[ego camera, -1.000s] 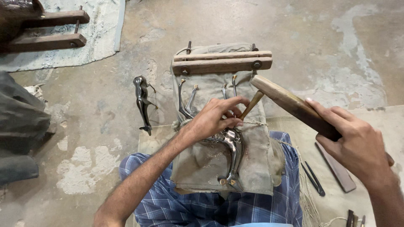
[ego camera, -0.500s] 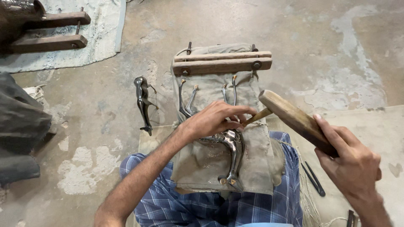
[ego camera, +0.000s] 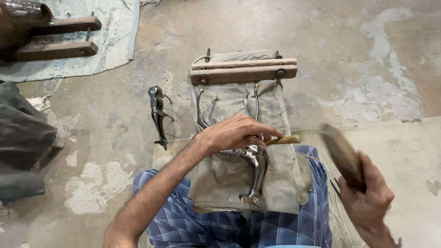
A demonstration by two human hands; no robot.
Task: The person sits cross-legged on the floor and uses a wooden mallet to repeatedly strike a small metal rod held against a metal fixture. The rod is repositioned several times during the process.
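My left hand (ego camera: 236, 133) grips a small chisel with a wooden handle (ego camera: 282, 140), its tip down on a shiny metal animal figure (ego camera: 250, 165). The figure lies on a grey cloth (ego camera: 275, 183) spread over my lap, with several thin legs pointing up towards a wooden clamp (ego camera: 243, 71). To the right, my right hand (ego camera: 367, 197) holds a wooden mallet (ego camera: 340, 154), which is blurred and raised clear of the chisel handle.
A second shiny metal animal figure (ego camera: 157, 115) lies on the concrete floor to the left. Another wooden clamp (ego camera: 55, 39) sits on a pale mat at the top left. A dark bundle (ego camera: 23, 142) is at the left edge.
The mallet swung down onto the chisel handle, then drew back to the right and lower. My left hand stayed on the chisel and figure.
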